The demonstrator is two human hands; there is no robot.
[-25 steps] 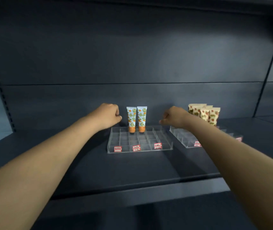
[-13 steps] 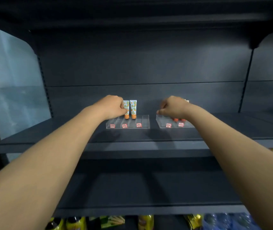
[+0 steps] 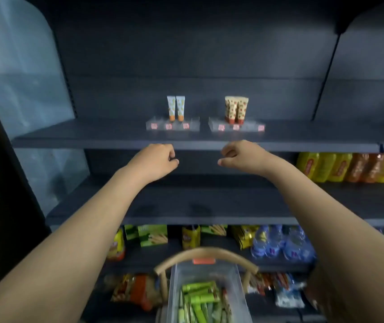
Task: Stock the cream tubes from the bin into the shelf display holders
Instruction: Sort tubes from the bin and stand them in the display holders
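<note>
Pulling back from the two clear holders, both hands have left the upper shelf [image 3: 93,142] and now hang just before its front edge. The left hand [image 3: 156,159] and right hand [image 3: 240,157] are loosely curled and carry nothing. Two blue-and-orange tubes [image 3: 176,108] stand at the back of the left holder [image 3: 160,126], and cream-and-red tubes [image 3: 236,109] in the right holder [image 3: 249,128]. Front slots look unfilled, so another pick seems due. Green tubes [image 3: 198,297] lie in the bin [image 3: 237,290] below, where a curved basket handle [image 3: 206,253] arches across the reach. Snack packs [image 3: 349,167] fill the neighbouring shelf.
</note>
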